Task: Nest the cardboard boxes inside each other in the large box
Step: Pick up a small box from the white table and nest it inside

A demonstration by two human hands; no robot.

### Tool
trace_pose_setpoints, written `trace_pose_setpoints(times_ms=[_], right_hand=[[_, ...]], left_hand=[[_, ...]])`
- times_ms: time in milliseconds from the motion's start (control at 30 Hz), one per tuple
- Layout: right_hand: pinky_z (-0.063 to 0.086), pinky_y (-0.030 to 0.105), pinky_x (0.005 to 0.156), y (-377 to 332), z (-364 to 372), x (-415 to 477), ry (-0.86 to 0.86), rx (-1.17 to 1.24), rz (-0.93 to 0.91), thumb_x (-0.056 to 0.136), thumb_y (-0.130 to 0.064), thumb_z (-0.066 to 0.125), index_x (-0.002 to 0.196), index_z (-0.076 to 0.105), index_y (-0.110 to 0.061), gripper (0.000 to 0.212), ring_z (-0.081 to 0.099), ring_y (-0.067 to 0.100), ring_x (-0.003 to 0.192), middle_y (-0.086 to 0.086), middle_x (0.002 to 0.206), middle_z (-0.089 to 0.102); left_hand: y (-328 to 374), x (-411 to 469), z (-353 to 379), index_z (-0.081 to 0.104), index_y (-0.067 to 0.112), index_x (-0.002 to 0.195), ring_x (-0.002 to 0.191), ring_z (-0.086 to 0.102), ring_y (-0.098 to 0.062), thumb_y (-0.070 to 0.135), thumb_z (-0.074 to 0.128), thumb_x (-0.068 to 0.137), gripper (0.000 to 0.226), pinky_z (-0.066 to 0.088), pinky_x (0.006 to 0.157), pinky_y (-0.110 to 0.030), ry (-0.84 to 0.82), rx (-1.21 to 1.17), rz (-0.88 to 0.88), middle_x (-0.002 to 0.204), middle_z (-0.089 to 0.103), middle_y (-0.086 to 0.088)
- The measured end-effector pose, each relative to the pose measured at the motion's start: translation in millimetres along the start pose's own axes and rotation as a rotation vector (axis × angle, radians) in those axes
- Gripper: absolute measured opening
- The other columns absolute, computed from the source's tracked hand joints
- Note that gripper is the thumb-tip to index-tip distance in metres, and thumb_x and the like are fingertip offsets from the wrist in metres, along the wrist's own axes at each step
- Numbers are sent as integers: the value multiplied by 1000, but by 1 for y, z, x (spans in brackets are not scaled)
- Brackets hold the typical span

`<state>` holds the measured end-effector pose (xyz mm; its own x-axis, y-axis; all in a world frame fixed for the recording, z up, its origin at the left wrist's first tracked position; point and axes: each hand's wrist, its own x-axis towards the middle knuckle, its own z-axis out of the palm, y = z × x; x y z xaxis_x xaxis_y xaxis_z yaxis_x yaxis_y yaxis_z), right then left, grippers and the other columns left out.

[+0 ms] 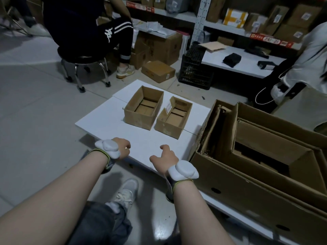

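Nearest the viewer, the person's left hand [121, 148] and right hand [165, 158], each with a white device strapped at the wrist, hung apart over the near edge of a flat white board [106, 119], fingers loosely curled and holding nothing. To the right stood the large brown corrugated cardboard box [238, 191], open-topped, with smaller cardboard boxes [269, 138] nested inside it. Farther along the board, two open brown cardboard boxes sat just beside each other: the deeper box [138, 121] on the left, the shallower box with a white label [168, 129] on the right, both well apart from the hands. Beyond were a black plastic crate [194, 71], a person seated on a round black stool [85, 59], and metal shelving [200, 20] stacked with parcels.
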<state>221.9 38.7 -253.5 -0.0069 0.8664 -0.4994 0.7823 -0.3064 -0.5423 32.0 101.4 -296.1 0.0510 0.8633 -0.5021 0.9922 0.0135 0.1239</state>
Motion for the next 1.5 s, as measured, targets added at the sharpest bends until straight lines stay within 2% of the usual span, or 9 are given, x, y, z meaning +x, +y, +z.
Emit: trace_pose_setpoints(times_ms=[167, 367, 433, 700, 900, 1000, 1133, 1300, 1500], right_hand=[[38, 42, 102, 9, 5, 27, 21, -143, 9, 86, -36, 46, 146, 21, -21, 67, 39, 33, 129, 9, 140, 41], [35, 36, 103, 15, 31, 66, 39, -94, 16, 89, -32, 49, 149, 17, -20, 69, 38, 34, 131, 9, 142, 42], [36, 36, 102, 14, 39, 83, 26, -122, 26, 90, -31, 49, 149, 14, -19, 70, 40, 34, 129, 10, 141, 43], [46, 47, 96, -1, 45, 152, -56, -225, 1, 86, -33, 47, 150, -1, -29, 80, 56, 34, 113, 10, 121, 57], [39, 33, 76, -18, 30, 202, 2, -297, -99, 93, -26, 45, 151, -10, -30, 80, 54, 24, 85, 4, 85, 50], [46, 38, 90, -27, 25, 225, 68, -307, -155, 90, -31, 48, 150, -12, -35, 85, 61, 30, 106, 9, 117, 60], [35, 48, 107, -36, 23, 245, 77, -320, -108, 88, -35, 49, 150, -8, -39, 84, 41, 33, 133, 9, 153, 29], [37, 46, 104, -33, 22, 244, 115, -302, -147, 88, -30, 48, 148, 16, -33, 68, 46, 33, 126, 8, 148, 31], [41, 46, 100, -31, 13, 221, 60, -358, -159, 89, -31, 49, 136, 32, -23, 51, 51, 31, 118, 8, 137, 43]], left_hand=[[-2, 28, -4, 39, 22, 142, 133, 43, -24, 28, 38, 94, 49, 36, 109, -37, 0, -75, -20, 148, 41, -3], [-17, 67, 14, 53, 26, 131, 109, 57, -25, 29, 43, 92, 41, 45, 100, -33, 150, -584, -141, 133, 58, -3], [-22, 80, 29, 51, 27, 132, 114, 56, -25, 29, 42, 93, 40, 42, 101, -31, 177, -633, -170, 135, 56, -1], [-31, 137, 27, 49, 29, 133, 127, 47, -26, 25, 43, 91, 42, 41, 105, -40, 166, -312, -30, 144, 45, -1], [-39, 157, 18, 36, 23, 140, 132, 32, -29, 14, 42, 91, 50, 44, 94, -39, 411, -281, 22, 158, 10, 3], [-33, 159, 6, 19, 21, 149, 138, 29, -32, 11, 43, 89, 66, 38, 105, -44, 455, -417, 117, 160, 0, 2], [-26, 168, -4, 2, 21, 154, 145, 21, -30, 12, 43, 91, 76, 28, 115, -42, 402, -431, 176, 162, -8, 4], [-20, 173, -13, 2, 18, 153, 135, 35, -30, 12, 43, 91, 75, 37, 104, -37, 309, -243, 76, 159, 6, -1], [-23, 162, -7, 37, 11, 134, 119, 48, -32, 14, 44, 92, 43, 45, 95, -39, 244, -87, 13, 137, 34, -9]])
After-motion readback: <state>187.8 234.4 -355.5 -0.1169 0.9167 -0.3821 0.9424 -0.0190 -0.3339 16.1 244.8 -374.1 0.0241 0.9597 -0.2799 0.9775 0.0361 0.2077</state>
